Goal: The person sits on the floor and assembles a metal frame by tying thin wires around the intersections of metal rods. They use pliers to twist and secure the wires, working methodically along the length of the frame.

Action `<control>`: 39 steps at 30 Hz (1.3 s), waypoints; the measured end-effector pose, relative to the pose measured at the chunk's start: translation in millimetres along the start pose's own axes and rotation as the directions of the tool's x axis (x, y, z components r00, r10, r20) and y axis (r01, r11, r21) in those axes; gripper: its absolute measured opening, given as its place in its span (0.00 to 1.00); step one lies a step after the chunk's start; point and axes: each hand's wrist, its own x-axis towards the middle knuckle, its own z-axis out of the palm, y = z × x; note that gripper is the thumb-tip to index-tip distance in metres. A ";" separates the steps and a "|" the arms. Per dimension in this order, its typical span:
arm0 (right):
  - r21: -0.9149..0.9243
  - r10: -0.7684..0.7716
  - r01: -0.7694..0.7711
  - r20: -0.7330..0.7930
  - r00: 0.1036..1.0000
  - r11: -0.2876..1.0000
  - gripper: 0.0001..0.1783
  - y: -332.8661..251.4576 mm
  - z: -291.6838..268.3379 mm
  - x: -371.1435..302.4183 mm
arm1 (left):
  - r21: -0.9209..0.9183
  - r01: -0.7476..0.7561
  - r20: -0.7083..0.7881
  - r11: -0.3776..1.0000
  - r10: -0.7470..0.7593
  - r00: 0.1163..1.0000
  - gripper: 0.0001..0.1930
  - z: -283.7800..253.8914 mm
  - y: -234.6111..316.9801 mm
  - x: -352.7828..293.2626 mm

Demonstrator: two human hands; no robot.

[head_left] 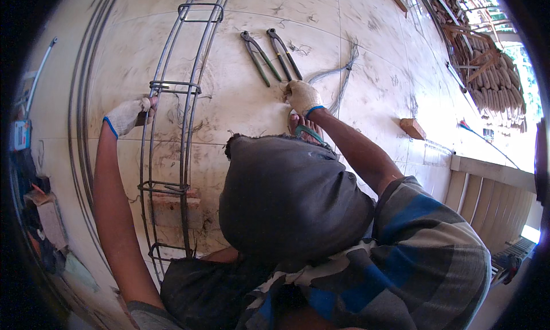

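Observation:
My left hand (130,114), in a white glove with a blue cuff, is closed around a long bar of the rebar cage (184,118), just below one of its square stirrups. The cage runs lengthwise along the left side. My right hand (305,97), gloved the same way, has its fingers drawn together at the handle ends of pincers with black and yellow handles (279,48). What lies inside those fingers is hidden. Green-handled pincers (259,57) lie just left of that pair. A bundle of thin tie wire (346,72) stretches out right of my right hand.
A brick (177,207) sits under the cage's near part. Loose rebar rods (77,100) lie further left on the stained tile floor (240,112). Another brick (412,129) is at the right. My sandalled foot (306,123) and dark cloth (292,198) fill the middle.

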 end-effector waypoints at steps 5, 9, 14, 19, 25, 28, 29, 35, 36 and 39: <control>-0.007 -0.101 0.101 -0.005 0.995 0.995 0.15 -14.9 -1.9 -6.6 | -0.032 -0.019 0.037 0.999 0.020 0.999 0.17 -6.1 -7.8 -2.5; 0.287 -0.063 0.047 0.049 0.997 0.957 0.16 -28.2 0.3 -20.4 | -0.063 -0.045 0.002 0.997 0.046 0.999 0.16 -1.4 -6.9 -1.6; 0.310 -0.150 0.117 0.084 0.985 0.943 0.15 -47.6 -26.7 -46.2 | -0.030 -0.021 -0.009 0.999 0.021 1.000 0.16 0.4 -3.1 -10.0; -0.133 -0.268 0.361 0.449 0.852 0.923 0.16 -80.2 -40.1 -64.8 | -0.011 0.005 0.008 1.000 -0.004 1.000 0.15 3.0 4.7 -7.0; 0.494 -0.475 0.295 0.290 0.830 0.818 0.19 -76.6 -104.3 -78.8 | -0.014 -0.025 -0.010 1.000 0.025 1.000 0.15 -1.2 -9.2 -0.2; 0.755 -0.523 0.100 0.346 0.779 0.649 0.19 -77.0 -140.0 -82.3 | 0.012 -0.004 0.002 1.000 0.004 1.000 0.14 8.3 5.2 -7.6; 0.813 -0.506 -0.066 0.420 0.753 0.578 0.19 -82.8 -156.4 -84.9 | 0.013 0.005 -0.004 1.000 -0.005 1.000 0.13 8.6 6.3 -11.5; 0.900 -0.320 0.262 -0.377 0.869 -0.347 0.11 -114.1 -299.6 -85.1 | -0.020 -0.047 0.017 0.999 0.047 0.999 0.10 2.1 0.5 -3.6; 0.870 -0.346 0.274 -0.426 0.836 -0.411 0.10 -115.1 -325.5 -85.6 | -0.040 -0.045 -0.005 0.998 0.044 0.999 0.10 -2.2 -6.6 -11.2; 0.789 -0.307 0.547 -0.613 0.728 -0.279 0.10 -127.3 -381.7 -107.3 | 0.041 -0.023 0.006 0.999 0.023 1.000 0.10 -2.9 -3.3 -2.4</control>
